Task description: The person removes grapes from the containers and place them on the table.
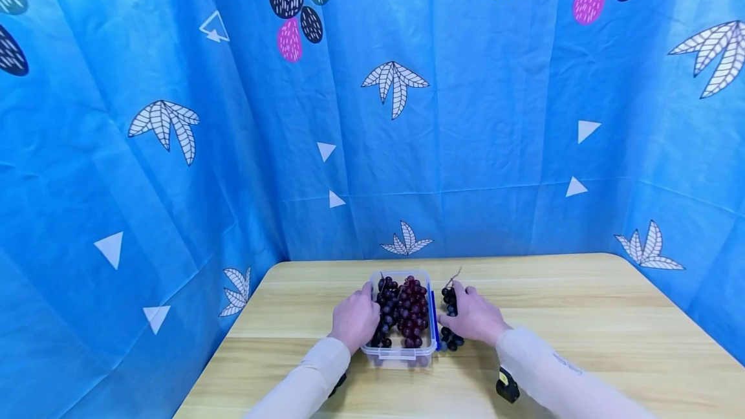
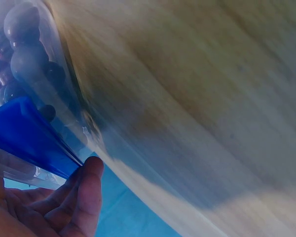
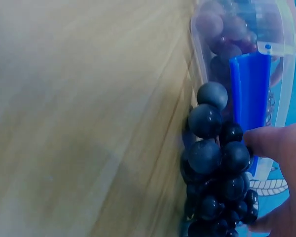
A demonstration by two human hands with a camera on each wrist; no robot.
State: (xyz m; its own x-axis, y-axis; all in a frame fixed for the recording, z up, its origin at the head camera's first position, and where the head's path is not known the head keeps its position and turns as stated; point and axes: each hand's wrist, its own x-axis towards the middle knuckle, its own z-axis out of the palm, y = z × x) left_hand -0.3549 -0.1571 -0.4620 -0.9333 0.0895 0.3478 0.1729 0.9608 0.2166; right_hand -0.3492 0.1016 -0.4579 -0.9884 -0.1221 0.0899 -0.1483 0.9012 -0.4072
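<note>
A clear plastic container (image 1: 397, 354) with blue side latches stands on the table. Inside lie a bunch of black grapes (image 1: 387, 322) on the left and a bunch of dark red grapes (image 1: 413, 309) on the right. My left hand (image 1: 356, 319) holds the container's left side, its fingers against the blue latch (image 2: 32, 136) in the left wrist view. Along the outside of the right wall lies another bunch of black grapes (image 3: 204, 157), its bare stem pointing away. My right hand (image 1: 474, 317) grips this bunch from the right, thumb and fingers at the berries; the palm side is partly hidden.
The pale wooden table (image 1: 582, 315) extends to both sides of the container. A blue patterned curtain (image 1: 489, 115) hangs behind and at both sides. A black wrist device (image 1: 507, 385) sits under the right sleeve.
</note>
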